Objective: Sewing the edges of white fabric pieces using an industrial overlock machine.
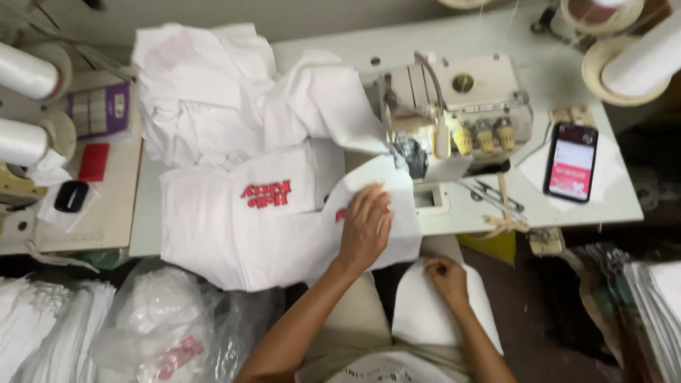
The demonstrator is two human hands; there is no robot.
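Note:
My left hand [365, 227] lies flat, fingers spread, on a white fabric piece with a red print [386, 195] at the front of the sewing machine [454, 113]. The piece runs up toward the machine's needle area. My right hand [447, 278] is lower, at my lap, with its fingers closed on the top edge of a plain white fabric piece [433, 312]. To the left lies a stack of white garments with red lettering [234, 213].
A heap of white garments [234, 92] covers the table's back left. A phone [571, 162] with a lit screen lies right of the machine, scissors [493, 195] beside it. Thread cones [25, 71] stand at left and top right. Plastic bags of garments [163, 326] sit below.

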